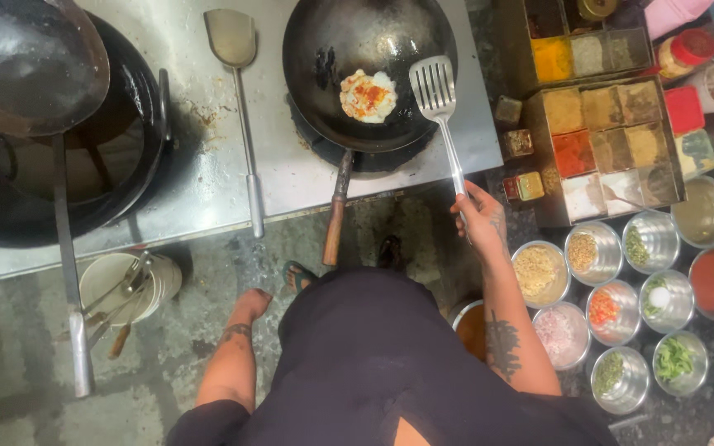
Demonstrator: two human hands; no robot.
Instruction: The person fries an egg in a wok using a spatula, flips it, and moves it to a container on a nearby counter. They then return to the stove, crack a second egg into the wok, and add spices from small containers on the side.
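My right hand [483,216] grips the handle of a slotted metal spatula [434,87], whose blade rests over the right rim of a black wok [324,33]. Inside the wok lies a fried egg [368,96] sprinkled with red and orange spice. The wok's wooden handle [335,223] points toward me. My left hand [249,306] hangs down at my side, away from the stove, holding nothing; its fingers are hard to make out.
A flat metal turner [237,58] lies on the steel counter [200,182]. A large black pot [138,124] with a ladle stands at left. A white bucket of utensils [126,285] sits on the floor. Spice boxes [605,140] and several steel bowls [659,297] of ingredients crowd the right.
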